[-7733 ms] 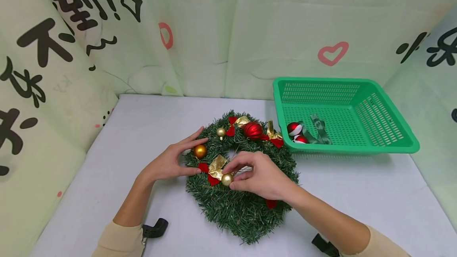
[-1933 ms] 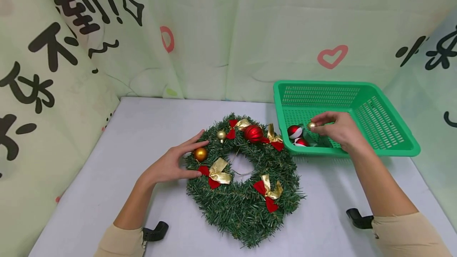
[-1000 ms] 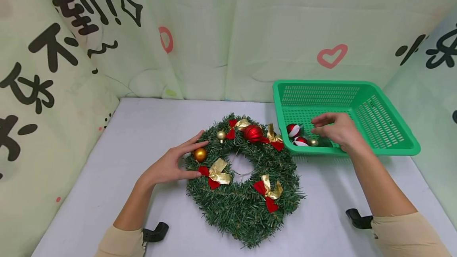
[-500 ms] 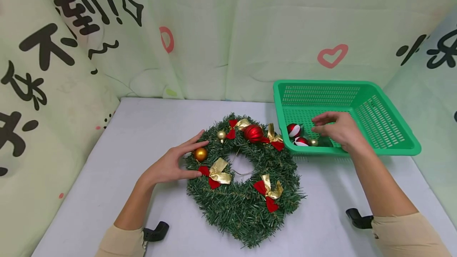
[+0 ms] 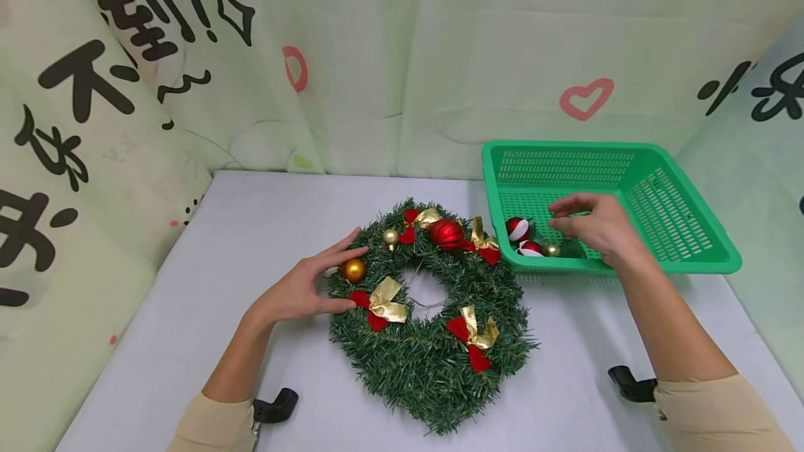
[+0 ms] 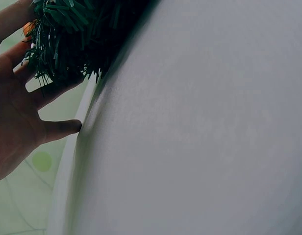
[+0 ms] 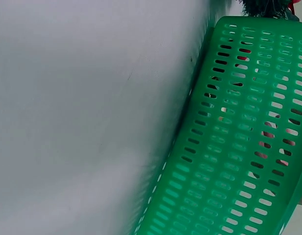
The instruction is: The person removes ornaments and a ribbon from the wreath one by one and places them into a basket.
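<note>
The round wreath of green artificial pine (image 5: pixel 427 375) lies on the white table (image 5: pixel 270 222), and the left hand (image 5: pixel 303 288), its fingers spread, rests on the wreath's left edge. To the right of the wreath, the relaxed right hand (image 5: pixel 593 225) reaches into a green plastic basket (image 5: pixel 691 266), thumb and fingers apart, near a small gold ball (image 5: pixel 552 250).

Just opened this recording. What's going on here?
Someone's left hand rests against the left edge of a Christmas wreath lying on the white-covered table, trimmed with bows and baubles. The right hand hovers over the green plastic basket, with nothing visible in its grasp. Near it in the basket lie a small gold bauble and two red-and-white baubles.
</note>
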### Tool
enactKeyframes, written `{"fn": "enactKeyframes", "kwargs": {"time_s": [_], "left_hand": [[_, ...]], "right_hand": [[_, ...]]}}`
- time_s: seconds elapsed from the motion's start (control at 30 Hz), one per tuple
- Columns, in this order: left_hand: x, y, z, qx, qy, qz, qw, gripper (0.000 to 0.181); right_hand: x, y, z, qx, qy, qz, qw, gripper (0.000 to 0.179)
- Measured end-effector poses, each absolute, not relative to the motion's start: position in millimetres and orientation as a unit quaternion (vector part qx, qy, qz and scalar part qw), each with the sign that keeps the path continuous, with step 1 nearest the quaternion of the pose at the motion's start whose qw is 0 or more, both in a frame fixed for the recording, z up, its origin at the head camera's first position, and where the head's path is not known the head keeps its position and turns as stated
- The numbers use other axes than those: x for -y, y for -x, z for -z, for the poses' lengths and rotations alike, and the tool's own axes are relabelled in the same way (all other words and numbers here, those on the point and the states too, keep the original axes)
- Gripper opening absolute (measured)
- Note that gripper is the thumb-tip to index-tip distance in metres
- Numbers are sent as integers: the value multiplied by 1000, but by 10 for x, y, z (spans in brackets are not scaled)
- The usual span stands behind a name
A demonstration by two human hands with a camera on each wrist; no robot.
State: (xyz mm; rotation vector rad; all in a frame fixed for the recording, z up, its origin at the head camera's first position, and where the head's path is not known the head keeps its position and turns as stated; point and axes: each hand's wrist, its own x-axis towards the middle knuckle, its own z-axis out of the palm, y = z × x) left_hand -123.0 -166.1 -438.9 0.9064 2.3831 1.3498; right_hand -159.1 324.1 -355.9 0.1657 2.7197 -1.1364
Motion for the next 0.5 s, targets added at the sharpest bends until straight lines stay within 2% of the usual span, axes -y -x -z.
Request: {"fn": "enactKeyframes", "kwargs": {"time_s": [0.27, 0.5], "left_hand": [[1657, 1232, 4394, -822, -309, -460, 128, 84], [1659, 1231, 4393, -822, -309, -461, 127, 85]], "right_hand": [[-3165, 1543, 3498, -911, -57, 399, 87, 48], [-3062, 1491, 3433, -913, -34, 402, 57, 45]]}}
